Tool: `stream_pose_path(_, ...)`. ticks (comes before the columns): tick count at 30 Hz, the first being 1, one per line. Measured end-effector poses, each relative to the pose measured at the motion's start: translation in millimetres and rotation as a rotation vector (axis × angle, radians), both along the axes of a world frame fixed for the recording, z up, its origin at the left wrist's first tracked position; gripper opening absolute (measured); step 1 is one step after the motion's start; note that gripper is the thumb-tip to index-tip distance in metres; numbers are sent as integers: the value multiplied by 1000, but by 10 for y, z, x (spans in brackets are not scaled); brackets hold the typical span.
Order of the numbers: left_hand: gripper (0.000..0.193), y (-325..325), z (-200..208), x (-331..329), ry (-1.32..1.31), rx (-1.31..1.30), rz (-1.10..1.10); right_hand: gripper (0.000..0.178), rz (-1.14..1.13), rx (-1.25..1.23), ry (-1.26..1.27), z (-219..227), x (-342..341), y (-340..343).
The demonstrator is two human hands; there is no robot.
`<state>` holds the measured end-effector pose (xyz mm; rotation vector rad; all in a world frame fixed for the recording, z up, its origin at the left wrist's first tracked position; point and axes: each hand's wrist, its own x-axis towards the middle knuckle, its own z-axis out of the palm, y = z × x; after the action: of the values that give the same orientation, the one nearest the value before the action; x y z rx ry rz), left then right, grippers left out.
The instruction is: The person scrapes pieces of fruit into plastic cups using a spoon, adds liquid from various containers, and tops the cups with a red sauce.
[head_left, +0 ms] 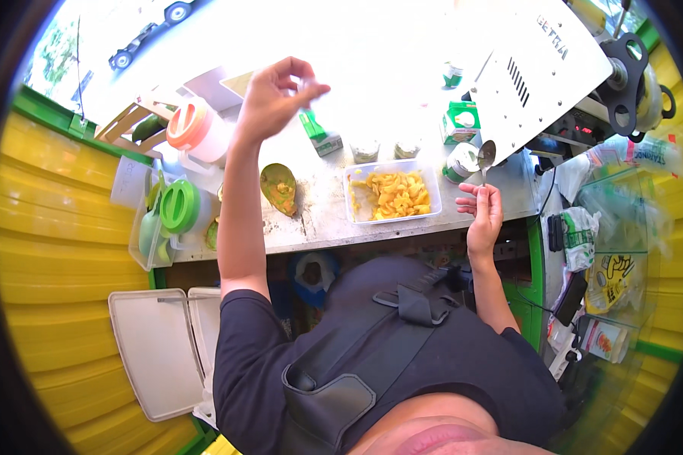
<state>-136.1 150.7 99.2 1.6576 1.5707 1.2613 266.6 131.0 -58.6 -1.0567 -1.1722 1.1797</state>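
My left hand (275, 100) is raised above the counter, its thumb and fingers curled together; glare hides what they hold, if anything. Below it a green-and-white carton (322, 138) leans at a tilt. My right hand (484, 216) grips a metal spoon (486, 155), bowl upward, near the counter's front edge. Between the hands sits a clear plastic tub (349, 214) of yellow fruit pieces (396, 194). Two clear cups, one (365, 152) left of the other (407, 149), stand behind it. A scooped-out avocado half (278, 189) lies beside my left forearm. Near the spoon is an open can (461, 162).
At left stand an orange-lidded pitcher (190, 125) and a green-lidded pitcher (180, 207). A green box (461, 122) is behind the can. A large white machine (535, 72) takes up the right. Bagged goods (581, 238) fill the right side; a white lid (150, 353) is lower left.
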Motion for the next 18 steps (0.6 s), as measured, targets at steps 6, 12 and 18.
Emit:
stream_pose_path(6, 18, 1089, -934, -255, 503, 475, 239, 24, -24, -7, -80, -49, 57, -223)
stream_pose_path(12, 30, 1116, -1443, -272, 716, 246, 26, 27, -193, -132, -142, -460, 196, -969)
stream_pose_path(18, 47, 782, -139, -49, 96, 436, -156, 24, -378, -296, -78, -490, 285, -1609)
